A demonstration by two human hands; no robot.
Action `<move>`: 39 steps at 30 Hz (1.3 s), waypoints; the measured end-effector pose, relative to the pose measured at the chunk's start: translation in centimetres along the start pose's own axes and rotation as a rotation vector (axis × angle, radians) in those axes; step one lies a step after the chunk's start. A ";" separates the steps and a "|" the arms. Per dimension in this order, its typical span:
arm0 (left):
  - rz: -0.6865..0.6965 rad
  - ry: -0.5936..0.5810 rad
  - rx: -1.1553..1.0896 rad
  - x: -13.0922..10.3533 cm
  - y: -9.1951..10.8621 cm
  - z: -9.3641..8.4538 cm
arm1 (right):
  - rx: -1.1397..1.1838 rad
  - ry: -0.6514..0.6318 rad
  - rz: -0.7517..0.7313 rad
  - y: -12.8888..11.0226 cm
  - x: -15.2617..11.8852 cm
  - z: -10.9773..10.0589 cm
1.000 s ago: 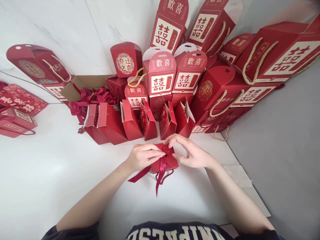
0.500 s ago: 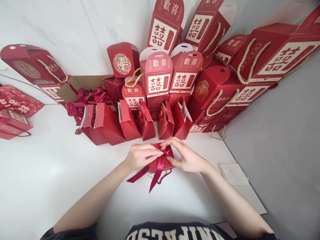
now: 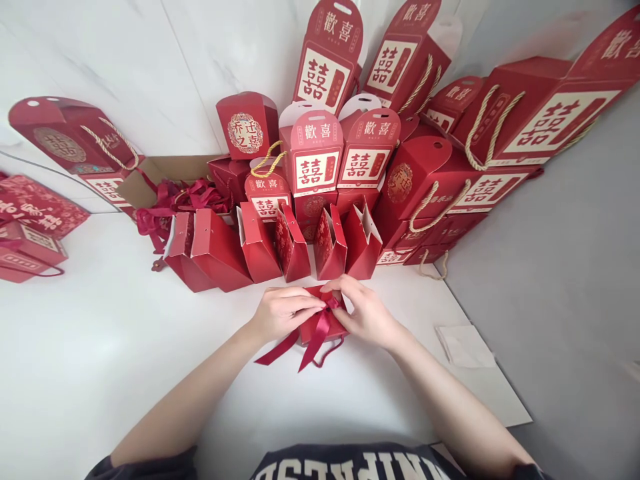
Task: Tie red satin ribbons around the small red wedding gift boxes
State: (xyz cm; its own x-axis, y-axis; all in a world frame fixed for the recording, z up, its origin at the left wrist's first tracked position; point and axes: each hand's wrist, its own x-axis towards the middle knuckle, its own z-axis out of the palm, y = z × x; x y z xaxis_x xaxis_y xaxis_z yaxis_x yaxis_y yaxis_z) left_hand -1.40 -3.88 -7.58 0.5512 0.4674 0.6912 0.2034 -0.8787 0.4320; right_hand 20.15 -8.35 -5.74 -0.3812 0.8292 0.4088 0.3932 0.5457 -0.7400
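Observation:
A small red gift box (image 3: pixel 310 333) stands on the white table in front of me, a cord handle hanging off its near side. On its top lies a dark-red satin ribbon (image 3: pixel 316 341) with a bow knot and two tails trailing toward me. My left hand (image 3: pixel 281 311) comes in from the left, fingers pinched together on the ribbon at the knot. From the right, my right hand (image 3: pixel 367 313) curls over the box with thumb and fingertips closed on the ribbon's loop. The fingers partly hide the knot.
A row of red paper gift bags (image 3: pixel 220 253) stands just behind my hands. Beyond it are stacked red boxes (image 3: pixel 315 170) with rope handles and a cardboard box (image 3: pixel 133 190) of ribbons. More red packages (image 3: pixel 30 250) lie at left. White paper (image 3: pixel 465 345) lies at the right edge.
My right thumb has moved in toward the knot and closed on the ribbon loop. The left hand stays pinched at nearly the same spot. The view has shifted slightly.

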 end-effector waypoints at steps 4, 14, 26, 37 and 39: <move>0.001 -0.011 0.005 0.3 0.2 -0.1 | -0.276 0.192 -0.078 0.9 0.0 0.9; 0.021 -0.068 -0.095 0.9 0.2 -0.6 | -0.473 -0.188 0.216 -0.6 -3.8 -7.7; 0.050 -0.097 -0.131 0.7 0.1 -0.8 | 0.593 -0.320 0.614 2.8 -1.8 -1.7; -0.091 -0.095 -0.187 1.2 0.7 -1.0 | 0.569 -0.192 0.511 0.6 0.1 -2.9; -0.214 -0.128 -0.194 1.5 1.1 -1.6 | 0.613 -0.195 0.541 0.9 -0.1 -2.7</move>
State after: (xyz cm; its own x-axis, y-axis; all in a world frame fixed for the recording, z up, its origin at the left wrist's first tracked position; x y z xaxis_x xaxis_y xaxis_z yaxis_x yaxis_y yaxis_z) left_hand -1.60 -4.03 -5.15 0.6127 0.6125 0.4994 0.1739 -0.7209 0.6708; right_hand 22.81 -7.61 -5.00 -0.4310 0.8909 -0.1434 0.0609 -0.1299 -0.9897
